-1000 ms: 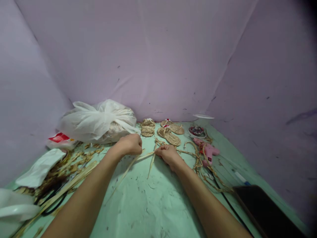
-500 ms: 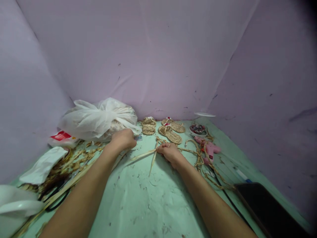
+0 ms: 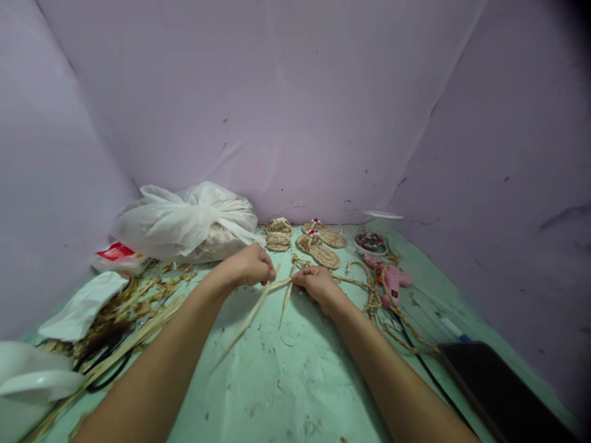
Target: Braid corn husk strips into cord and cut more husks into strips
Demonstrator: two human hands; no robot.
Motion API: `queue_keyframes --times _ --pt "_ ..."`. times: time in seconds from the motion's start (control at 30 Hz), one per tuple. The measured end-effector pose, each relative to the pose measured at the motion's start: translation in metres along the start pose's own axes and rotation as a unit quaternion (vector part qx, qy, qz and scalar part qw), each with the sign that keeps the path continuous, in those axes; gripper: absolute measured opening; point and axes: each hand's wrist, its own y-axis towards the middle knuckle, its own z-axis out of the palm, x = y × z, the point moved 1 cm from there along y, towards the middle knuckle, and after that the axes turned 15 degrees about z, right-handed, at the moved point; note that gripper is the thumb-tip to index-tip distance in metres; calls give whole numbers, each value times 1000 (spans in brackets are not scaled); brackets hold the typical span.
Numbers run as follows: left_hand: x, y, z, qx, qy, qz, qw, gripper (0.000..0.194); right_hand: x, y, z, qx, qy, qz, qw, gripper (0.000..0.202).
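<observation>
Pinching pale strips (image 3: 252,314), apparently fibrous

A bulging, translucent white plastic bag (image 3: 184,224) sits near the lilac wall (image 3: 295,111), with a red-and-white plastic packet (image 3: 116,252) just beside it. To its right lie tan woven-fibre slippers (image 3: 318,252), some trimmed in red. A pink plastic glue gun (image 3: 392,282) rests near a small round container (image 3: 370,253) (its mixed contents too small to tell). A flat, black, rectangular device (image 3: 501,394) lies at lower right, a white handled vessel (image 3: 32,384) at lower left.
</observation>
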Motion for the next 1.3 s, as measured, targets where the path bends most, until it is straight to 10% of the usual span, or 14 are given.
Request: queue_keyframes --times 0.27,0.9,1.07,1.3 --pt "8 17 41 -38 57 -51 996 13 -2 2 0 7 11 7 1000 13" --pt "0 16 43 -50 72 -38 995 24 -3 6 2 8 33 9 999 13" --pt "8 21 45 -127 122 -58 983 29 -2 4 0 21 39 -1 999 12" --pt "20 31 60 -124 -85 19 988 27 1 2 -1 10 71 27 997 10"
